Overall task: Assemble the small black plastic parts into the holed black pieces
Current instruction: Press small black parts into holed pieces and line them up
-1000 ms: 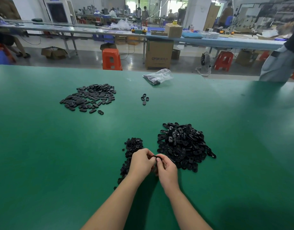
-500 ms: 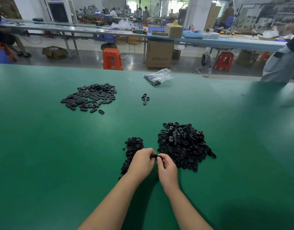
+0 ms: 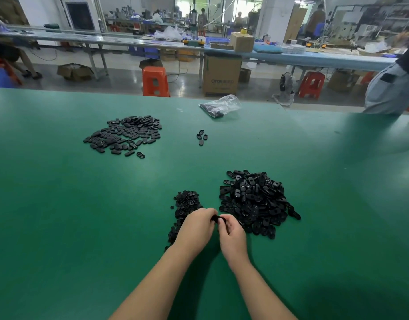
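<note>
Little is changed since the earlier frame: one black piece (image 3: 218,219) is still pinched between left hand (image 3: 195,228) and right hand (image 3: 232,236), fingers curled round it, just above the green table (image 3: 60,227). Small parts (image 3: 185,204) are heaped beside the left hand, holed pieces (image 3: 254,199) beside the right. Finished pieces (image 3: 127,135) are spread far left.

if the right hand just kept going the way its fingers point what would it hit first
The right hand points up and slightly left, so it would likely meet the left hand first; they already pinch one black piece between them.
</note>
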`<state>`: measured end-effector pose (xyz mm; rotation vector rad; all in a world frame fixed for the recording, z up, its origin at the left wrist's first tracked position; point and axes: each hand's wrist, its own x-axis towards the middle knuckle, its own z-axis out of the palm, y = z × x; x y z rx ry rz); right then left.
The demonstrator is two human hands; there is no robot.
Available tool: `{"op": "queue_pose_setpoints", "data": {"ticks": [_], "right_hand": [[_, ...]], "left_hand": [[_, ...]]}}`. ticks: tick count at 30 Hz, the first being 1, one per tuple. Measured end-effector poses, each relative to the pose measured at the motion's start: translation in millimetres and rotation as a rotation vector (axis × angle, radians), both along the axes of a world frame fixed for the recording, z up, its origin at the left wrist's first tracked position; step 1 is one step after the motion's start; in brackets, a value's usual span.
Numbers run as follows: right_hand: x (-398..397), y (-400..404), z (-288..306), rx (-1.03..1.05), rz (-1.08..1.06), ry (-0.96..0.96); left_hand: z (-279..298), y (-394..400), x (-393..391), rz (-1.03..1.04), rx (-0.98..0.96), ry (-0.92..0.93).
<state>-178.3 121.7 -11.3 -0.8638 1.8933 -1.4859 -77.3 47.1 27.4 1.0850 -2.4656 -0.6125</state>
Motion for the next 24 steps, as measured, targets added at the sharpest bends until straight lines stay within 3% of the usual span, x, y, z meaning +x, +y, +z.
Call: {"op": "queue_pose_setpoints", "data": {"ticks": [6, 10, 16, 21, 24], "right_hand": [[3.7, 1.2, 4.7, -0.041, -0.010, -0.053], [5.3, 2.2, 6.6, -0.047, -0.012, -0.085], [5.1, 2.4, 4.8, 0.025, 0.043, 0.005], [5.8, 2.1, 5.0, 0.037, 0.046, 0.032], [6.3, 1.8, 5.1, 0.052, 0.049, 0.036]], "left_hand": [[5.1, -4.9, 8.0, -0.018, -0.161, -0.121], [9.8, -26.4, 34.3, 0.280, -0.179, 0.086], [-10.1, -78.7, 107.2, 0.764, -0.018, -0.038], [-25.9, -86.9, 134.3, 0.895, 0.056, -0.120], [-29.6, -81.6, 132.7, 0.860, -0.004, -0.034]]}}
